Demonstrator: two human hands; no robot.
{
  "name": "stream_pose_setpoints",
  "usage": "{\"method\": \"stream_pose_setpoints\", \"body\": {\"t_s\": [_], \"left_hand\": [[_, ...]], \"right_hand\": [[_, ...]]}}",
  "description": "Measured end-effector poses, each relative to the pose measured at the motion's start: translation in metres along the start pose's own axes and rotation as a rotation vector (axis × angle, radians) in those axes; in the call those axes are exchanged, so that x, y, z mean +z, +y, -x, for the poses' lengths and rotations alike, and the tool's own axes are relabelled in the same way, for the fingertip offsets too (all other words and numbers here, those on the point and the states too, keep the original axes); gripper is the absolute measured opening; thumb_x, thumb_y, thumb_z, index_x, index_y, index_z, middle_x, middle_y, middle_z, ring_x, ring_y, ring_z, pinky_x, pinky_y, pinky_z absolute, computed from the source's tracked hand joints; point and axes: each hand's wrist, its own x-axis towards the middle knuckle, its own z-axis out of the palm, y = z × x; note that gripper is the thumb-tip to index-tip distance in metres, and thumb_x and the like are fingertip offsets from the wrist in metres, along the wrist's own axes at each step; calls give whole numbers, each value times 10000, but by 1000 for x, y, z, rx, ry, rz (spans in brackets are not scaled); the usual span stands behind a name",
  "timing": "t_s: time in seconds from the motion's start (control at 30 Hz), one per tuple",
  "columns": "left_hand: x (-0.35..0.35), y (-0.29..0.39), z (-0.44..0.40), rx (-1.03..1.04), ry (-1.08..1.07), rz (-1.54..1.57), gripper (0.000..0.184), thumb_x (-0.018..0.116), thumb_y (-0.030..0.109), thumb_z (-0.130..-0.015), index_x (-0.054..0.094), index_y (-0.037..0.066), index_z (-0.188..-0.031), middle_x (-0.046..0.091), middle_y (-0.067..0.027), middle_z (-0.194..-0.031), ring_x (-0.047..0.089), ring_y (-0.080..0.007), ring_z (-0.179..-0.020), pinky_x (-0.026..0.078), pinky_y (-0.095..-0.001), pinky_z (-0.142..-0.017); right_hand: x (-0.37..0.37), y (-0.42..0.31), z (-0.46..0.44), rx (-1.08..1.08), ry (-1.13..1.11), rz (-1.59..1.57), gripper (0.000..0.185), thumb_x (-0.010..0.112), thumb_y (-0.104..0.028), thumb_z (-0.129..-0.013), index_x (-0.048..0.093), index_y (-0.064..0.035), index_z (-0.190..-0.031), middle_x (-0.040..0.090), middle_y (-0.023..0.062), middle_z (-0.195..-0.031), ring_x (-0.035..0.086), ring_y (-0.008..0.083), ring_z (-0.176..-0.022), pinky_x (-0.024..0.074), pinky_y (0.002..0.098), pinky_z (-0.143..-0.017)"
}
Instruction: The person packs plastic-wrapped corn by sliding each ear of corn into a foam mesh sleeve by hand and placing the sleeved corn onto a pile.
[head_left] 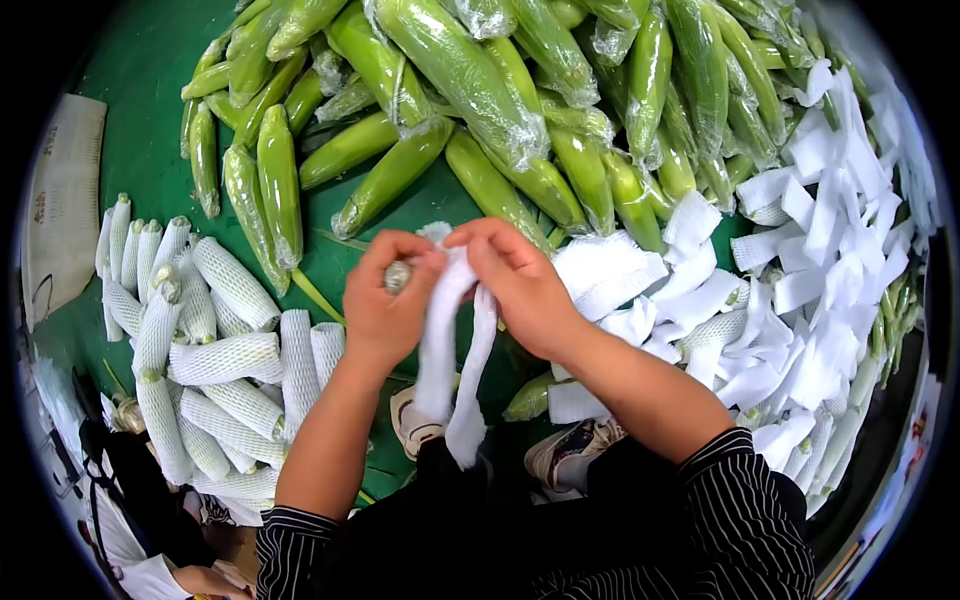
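Note:
My left hand (pixel 388 290) and my right hand (pixel 515 285) are close together in the middle of the view. Both pinch a white foam net sleeve (pixel 437 350), whose two lengths hang down between them. A small pale, roundish end (pixel 397 277) shows between the fingers of my left hand; I cannot make out what it belongs to. Just beyond the hands lie long green vegetables (pixel 395 175) in clear plastic film. Loose white foam sleeves (pixel 610 275) are heaped beside my right hand.
To the left, vegetables in white foam nets (pixel 230 365) lie in a pile on the green floor (pixel 140 130). A large heap of wrapped green vegetables (pixel 460 75) fills the far side. A pale box or sack (pixel 65 200) stands far left. Another person's hand (pixel 210 580) shows at lower left.

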Motion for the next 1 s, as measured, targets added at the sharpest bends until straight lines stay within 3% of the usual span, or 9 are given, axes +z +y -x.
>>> {"method": "stream_pose_setpoints", "body": {"t_s": [0.13, 0.23, 0.33, 0.47, 0.5, 0.57, 0.63, 0.8, 1.0], "left_hand": [[-19, -14, 2, -123, -46, 260, 147, 684, 140, -946, 588, 38, -905, 585, 10, -813, 540, -82, -729, 454, -233, -677], [-27, -22, 8, -35, -126, 289, 206, 687, 206, -951, 569, 41, -984, 554, 4, -806, 523, -83, -749, 446, -231, -685], [-22, -32, 11, 215, -58, 410, 317, 679, 302, -957, 537, 51, -1089, 551, -27, -835, 536, -122, -770, 467, -271, -729], [-40, -43, 15, 668, -136, -425, 431, 707, 320, -873, 596, 101, -1228, 637, -90, -921, 571, -233, -894, 463, -373, -851], [-34, -23, 36, 360, -251, -762, 329, 682, 217, -859, 655, 111, -1169, 673, -100, -1034, 572, -235, -970, 444, -336, -881], [-36, -9, 50, -497, -128, 348, 306, 641, 94, -863, 688, 94, -1165, 656, -106, -1126, 554, -228, -1101, 411, -329, -981], [-35, 5, 59, -572, -46, 933, 316, 637, 71, -867, 682, 78, -1180, 623, -113, -1184, 526, -229, -1180, 389, -353, -1039], [-19, -8, 78, 12, -3, 183, 381, 631, 83, -897, 621, 59, -1277, 565, -119, -1290, 484, -230, -1268, 356, -394, -1107], [-13, -6, 87, -356, 42, 1175, 546, 527, 331, -983, 437, 20, -1422, 467, -119, -1467, 452, -284, -1355, 304, -453, -1170]], "right_hand": [[-14, -24, 0, -131, -309, 838, 385, 774, -217, -874, 608, -79, -1193, 581, 53, -1036, 585, 201, -1023, 479, 325, -927], [-16, -32, 1, -748, -326, 1382, 194, 765, -220, -838, 681, -103, -968, 611, 85, -1014, 561, 289, -1054, 464, 390, -957], [-11, -40, 3, -1094, -432, 1188, 156, 758, -175, -820, 630, -89, -802, 609, 79, -980, 582, 283, -981, 472, 390, -863], [18, -24, 16, -264, -225, 290, 103, 672, -70, -884, 586, -57, -939, 593, 43, -865, 580, 162, -767, 474, 285, -708], [31, -11, 17, -114, -216, -35, 139, 665, -70, -903, 590, -54, -1019, 617, 39, -907, 596, 135, -812, 492, 283, -734], [41, -8, 16, 68, -171, -378, 255, 648, -62, -925, 579, -65, -1171, 650, 51, -1008, 629, 122, -898, 522, 294, -791], [52, -9, 15, 180, -131, -419, 394, 629, -48, -932, 549, -91, -1315, 667, 85, -1127, 663, 148, -977, 547, 319, -851], [41, 5, 11, 203, 71, -442, 286, 544, -107, -1014, 570, -43, -1291, 680, 68, -1128, 670, 143, -983, 548, 303, -864], [32, 19, 9, 200, 138, -367, 237, 523, -130, -1031, 603, -35, -1233, 678, 57, -1096, 661, 133, -950, 543, 293, -835]]}}
